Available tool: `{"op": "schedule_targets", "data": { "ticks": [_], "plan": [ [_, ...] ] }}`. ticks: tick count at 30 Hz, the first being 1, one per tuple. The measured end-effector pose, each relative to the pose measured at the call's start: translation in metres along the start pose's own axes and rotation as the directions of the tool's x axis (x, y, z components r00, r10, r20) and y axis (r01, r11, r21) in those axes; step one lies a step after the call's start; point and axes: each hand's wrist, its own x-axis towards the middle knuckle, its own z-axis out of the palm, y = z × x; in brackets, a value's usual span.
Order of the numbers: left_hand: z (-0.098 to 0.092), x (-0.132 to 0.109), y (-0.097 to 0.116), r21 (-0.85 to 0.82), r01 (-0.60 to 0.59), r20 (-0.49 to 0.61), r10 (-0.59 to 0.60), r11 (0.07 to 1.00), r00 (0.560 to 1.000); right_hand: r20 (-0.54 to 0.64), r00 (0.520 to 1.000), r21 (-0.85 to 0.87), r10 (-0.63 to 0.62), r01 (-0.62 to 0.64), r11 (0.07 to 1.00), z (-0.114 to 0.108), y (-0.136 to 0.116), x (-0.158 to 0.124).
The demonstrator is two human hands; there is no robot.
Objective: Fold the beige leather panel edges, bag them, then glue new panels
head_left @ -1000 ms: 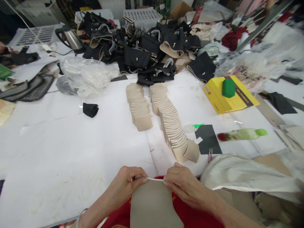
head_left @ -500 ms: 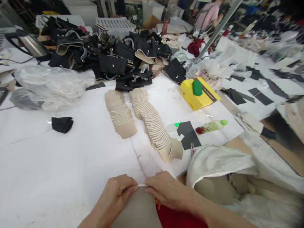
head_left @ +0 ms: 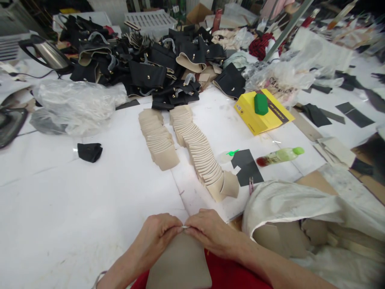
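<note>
My left hand (head_left: 158, 235) and my right hand (head_left: 207, 230) meet at the table's near edge, both pinching the top edge of a beige leather piece (head_left: 180, 265) that hangs down over a red garment. The fingertips almost touch, with only a short white strip of the edge showing between them. Just beyond the hands, two overlapping rows of folded beige pieces (head_left: 197, 154) run up the white table (head_left: 90, 200).
A heap of black bags (head_left: 156, 64) fills the table's far side, with a kettle (head_left: 48, 54) far left and a clear plastic bag (head_left: 75, 106) near it. A yellow box (head_left: 264, 112), green-capped bottle (head_left: 281, 155), black card (head_left: 246, 166) and a white sack of beige pieces (head_left: 300, 224) lie at right.
My hands have closed in on each other along the piece's top edge, so the white strip between them is much shorter. The view has swung right, then slightly back.
</note>
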Motion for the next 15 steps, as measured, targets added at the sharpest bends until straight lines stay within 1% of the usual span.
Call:
{"op": "schedule_targets", "data": {
  "ticks": [2, 5, 6, 8, 10, 11, 12, 13, 14, 15],
  "plan": [
    [0.003, -0.002, 0.000, -0.008, -0.004, -0.026, 0.004, 1.000, 1.000, 0.002, 1.000, -0.021, -0.011, 0.011, 1.000, -0.001, -0.001, 0.000],
    [0.010, -0.001, -0.001, -0.056, 0.017, -0.040, -0.019, 0.998, 0.999, 0.007, 0.999, -0.016, 0.042, -0.042, 0.999, 0.001, -0.003, -0.003],
    [0.012, 0.001, -0.003, -0.091, 0.034, -0.016, -0.036, 0.995, 0.999, 0.009, 0.997, 0.009, 0.074, -0.074, 0.997, 0.003, -0.003, -0.005],
    [0.015, 0.010, -0.010, -0.173, 0.078, 0.079, -0.065, 0.982, 0.995, 0.006, 0.990, 0.103, 0.141, -0.141, 0.985, 0.006, 0.001, -0.010],
    [0.019, 0.023, -0.022, -0.242, 0.099, 0.169, -0.059, 0.965, 0.984, -0.026, 0.974, 0.245, 0.225, -0.212, 0.946, 0.008, 0.012, -0.021],
    [0.021, 0.032, -0.029, -0.274, 0.108, 0.196, -0.054, 0.956, 0.979, -0.062, 0.960, 0.330, 0.272, -0.237, 0.914, 0.008, 0.019, -0.030],
    [0.024, 0.041, -0.036, -0.303, 0.122, 0.209, -0.059, 0.945, 0.976, -0.113, 0.938, 0.420, 0.327, -0.253, 0.871, 0.007, 0.028, -0.042],
    [0.028, 0.050, -0.042, -0.325, 0.137, 0.209, -0.070, 0.936, 0.976, -0.168, 0.903, 0.509, 0.395, -0.264, 0.819, 0.005, 0.037, -0.058],
    [0.034, 0.060, -0.048, -0.339, 0.154, 0.202, -0.088, 0.928, 0.975, -0.217, 0.855, 0.591, 0.471, -0.268, 0.761, 0.002, 0.045, -0.078],
    [0.040, 0.069, -0.053, -0.338, 0.175, 0.193, -0.113, 0.925, 0.975, -0.261, 0.785, 0.660, 0.562, -0.280, 0.697, -0.001, 0.054, -0.102]
  ]
}}
